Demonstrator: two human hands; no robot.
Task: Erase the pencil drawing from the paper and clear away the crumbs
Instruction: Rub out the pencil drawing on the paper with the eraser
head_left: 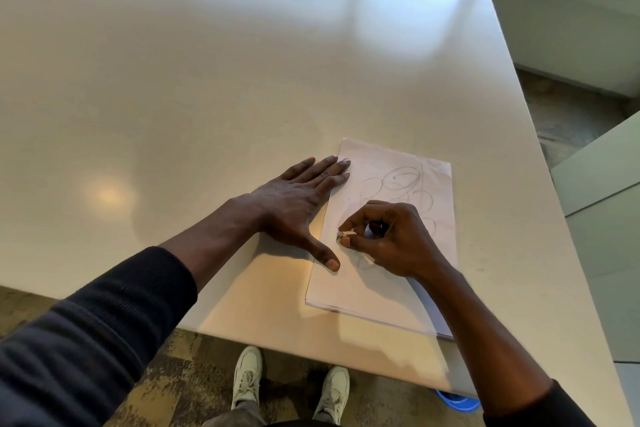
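Paper (360,288) laid on the table (207,80), near its front right edge.
The left hand (294,204) is spread flat across the paper's left edge; the right hand (391,236) is set just right of it, over the paper, with an eraser (343,237) pinched in it; the drawing (405,184) is seen behind.

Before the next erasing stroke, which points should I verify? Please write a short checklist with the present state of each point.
1. Sheet held down: the left hand lies flat on the left edge of the white sheet of paper: ok.
2. Tool held: the fingers of the right hand pinch the small white eraser: ok.
3. Drawing gone: grey pencil loops are not yet erased on the far half: not ok.
4. Any crumbs on the sheet: too small to see: cannot tell.
5. Sheet fully on the pale glossy table: the right forearm hides the near corner: cannot tell.
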